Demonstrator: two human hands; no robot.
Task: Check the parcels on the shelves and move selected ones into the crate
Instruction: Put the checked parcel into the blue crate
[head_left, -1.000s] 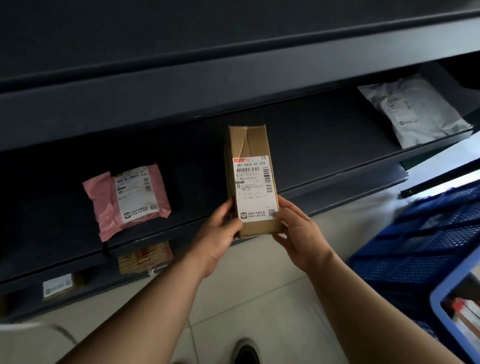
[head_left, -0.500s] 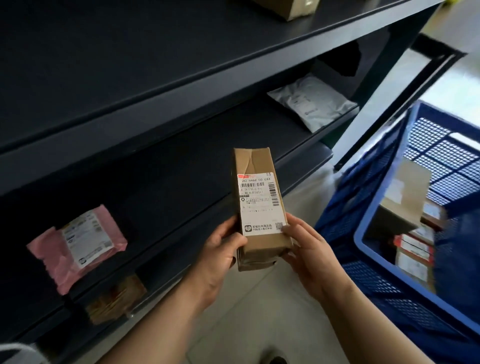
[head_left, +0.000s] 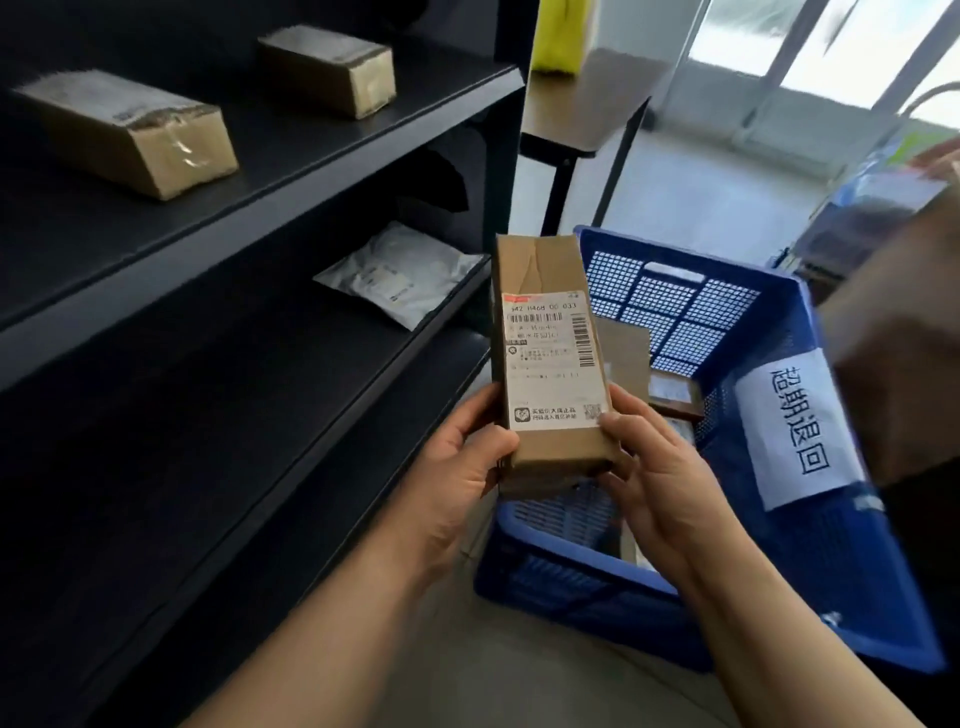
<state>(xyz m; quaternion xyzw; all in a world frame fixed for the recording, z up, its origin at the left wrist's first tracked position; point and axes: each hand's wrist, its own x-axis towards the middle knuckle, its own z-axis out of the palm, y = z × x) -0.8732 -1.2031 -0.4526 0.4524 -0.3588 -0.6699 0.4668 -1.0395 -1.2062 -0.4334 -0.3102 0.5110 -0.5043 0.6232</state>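
A long brown cardboard parcel (head_left: 545, 353) with a white shipping label is held upright in both hands. My left hand (head_left: 457, 462) grips its lower left edge and my right hand (head_left: 649, 467) its lower right edge. It hangs over the left rim of a blue plastic crate (head_left: 810, 545) that stands on the floor to the right of the dark shelves (head_left: 249, 171). The crate bears a white paper label and holds several cardboard parcels (head_left: 670, 389), partly hidden behind the held one.
Two brown boxes lie on the upper shelf (head_left: 130, 130) (head_left: 332, 67). A white plastic mailer (head_left: 400, 275) lies at the right end of the middle shelf. A small dark table (head_left: 582, 109) stands behind the crate. A blurred brown shape (head_left: 904, 364) fills the right edge.
The view has swung right, from the shelf with the pink mailer towards the crate. The parcel has left the shelf edge and moved right, now over the crate's left rim, still in both hands.
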